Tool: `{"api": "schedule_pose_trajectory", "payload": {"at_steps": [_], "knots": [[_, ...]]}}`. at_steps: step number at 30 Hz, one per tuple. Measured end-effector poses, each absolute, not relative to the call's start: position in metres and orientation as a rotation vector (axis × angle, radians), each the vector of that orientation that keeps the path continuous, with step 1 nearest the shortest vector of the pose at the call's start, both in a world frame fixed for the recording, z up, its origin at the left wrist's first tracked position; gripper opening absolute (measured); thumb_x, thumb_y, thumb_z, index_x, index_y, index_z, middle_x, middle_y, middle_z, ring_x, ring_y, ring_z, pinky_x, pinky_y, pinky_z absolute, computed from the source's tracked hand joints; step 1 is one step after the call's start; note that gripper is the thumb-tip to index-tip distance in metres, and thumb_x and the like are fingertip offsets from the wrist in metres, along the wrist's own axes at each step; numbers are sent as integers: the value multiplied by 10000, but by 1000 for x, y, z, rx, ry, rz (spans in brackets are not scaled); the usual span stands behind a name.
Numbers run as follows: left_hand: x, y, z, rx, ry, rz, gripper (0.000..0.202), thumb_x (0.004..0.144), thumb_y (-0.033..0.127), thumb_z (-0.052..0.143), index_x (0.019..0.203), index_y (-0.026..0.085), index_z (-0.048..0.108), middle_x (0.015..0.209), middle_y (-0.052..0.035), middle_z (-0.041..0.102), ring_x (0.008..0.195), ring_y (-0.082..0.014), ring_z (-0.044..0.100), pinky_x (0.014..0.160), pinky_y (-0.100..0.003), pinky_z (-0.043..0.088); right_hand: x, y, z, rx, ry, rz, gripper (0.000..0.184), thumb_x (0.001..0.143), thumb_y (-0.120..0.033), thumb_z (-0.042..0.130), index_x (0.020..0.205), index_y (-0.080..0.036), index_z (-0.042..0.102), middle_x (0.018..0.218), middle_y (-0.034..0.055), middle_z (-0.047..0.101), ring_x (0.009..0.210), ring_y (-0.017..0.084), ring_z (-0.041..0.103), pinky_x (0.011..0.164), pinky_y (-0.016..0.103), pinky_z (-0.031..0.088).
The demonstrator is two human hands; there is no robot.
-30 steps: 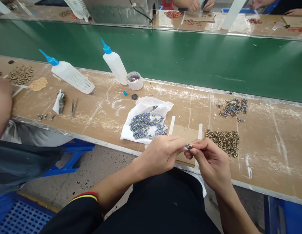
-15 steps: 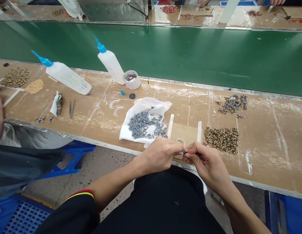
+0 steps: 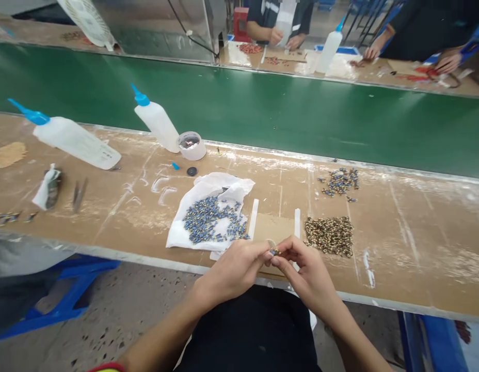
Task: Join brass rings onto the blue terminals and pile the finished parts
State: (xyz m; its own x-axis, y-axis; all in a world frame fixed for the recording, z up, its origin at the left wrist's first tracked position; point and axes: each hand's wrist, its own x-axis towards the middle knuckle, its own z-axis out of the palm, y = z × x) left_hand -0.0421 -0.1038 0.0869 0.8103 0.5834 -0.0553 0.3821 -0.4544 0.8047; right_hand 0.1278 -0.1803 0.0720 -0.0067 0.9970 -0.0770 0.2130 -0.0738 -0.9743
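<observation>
A small blue and brass-coloured piece (image 3: 275, 252) is held in the narrow fingertip grips of the left hand (image 3: 237, 266) and right hand (image 3: 311, 274), above the brown worktop (image 3: 436, 227), close to its near edge.

No lettering, brand or number can be read.
Small dark print, too blurred to make out, stands near the base of the translucent white plastic bottle with a blue nozzle (image 3: 75, 140) lying tilted at the left of the frame. Pale marks on the grey metal box (image 3: 158, 31) at the upper left form no clear characters. The blurred pattern on the whitish, rounded plastic object (image 3: 84, 20), in the upper left corner beside that box, cannot be told as writing or decoration.
</observation>
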Motion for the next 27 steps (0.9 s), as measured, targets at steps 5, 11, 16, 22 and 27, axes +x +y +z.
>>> {"api": "schedule_pose_trajectory", "payload": {"at_steps": [5, 11, 16, 22, 27], "knots": [[-45, -98, 89, 2058, 731, 211, 314, 1020, 301, 336, 813, 183, 540, 715, 14, 552, 652, -127, 499, 623, -235, 335, 142, -177, 68, -1464, -1425, 1107, 125, 937, -312, 566, 924, -207, 632, 816, 21, 692, 740, 145, 650, 685, 244, 496], [-86, -73, 61, 2123, 1289, 400, 236, 981, 361, 422, 920, 204, 588, 907, -24, 622, 826, -188, 580, 741, -287, 410, 245, -128, 26, -1964, -1236, 441, 285, 861, -449, 583, 849, -172, 646, 766, 68, 693, 689, 200, 634, 652, 312, 486], [-111, -68, 24, 2172, 1574, 358, 315, 908, 356, 554, 1186, 210, 522, 1105, -75, 548, 998, -261, 588, 857, -364, 454, 310, -74, 7, -2079, -1138, 146, 341, 796, -450, 593, 898, -130, 655, 858, 142, 692, 754, 244, 620, 761, 413, 477], [-101, -73, 16, 2224, 1638, 264, 116, 913, 194, 525, 1023, 184, 560, 1049, -80, 542, 960, -248, 592, 864, -356, 458, 293, -101, 9, -1993, -1151, 49, 447, 829, -485, 563, 1081, -127, 655, 1055, 159, 666, 875, 249, 633, 748, 397, 514], [-97, -69, 20, 2238, 1670, 233, 74, 907, 138, 516, 878, 180, 570, 955, -60, 571, 865, -217, 597, 796, -325, 453, 274, -187, 2, -2043, -958, 2, 406, 859, -470, 584, 1075, -149, 708, 994, 129, 703, 839, 265, 679, 743, 400, 550]]}}
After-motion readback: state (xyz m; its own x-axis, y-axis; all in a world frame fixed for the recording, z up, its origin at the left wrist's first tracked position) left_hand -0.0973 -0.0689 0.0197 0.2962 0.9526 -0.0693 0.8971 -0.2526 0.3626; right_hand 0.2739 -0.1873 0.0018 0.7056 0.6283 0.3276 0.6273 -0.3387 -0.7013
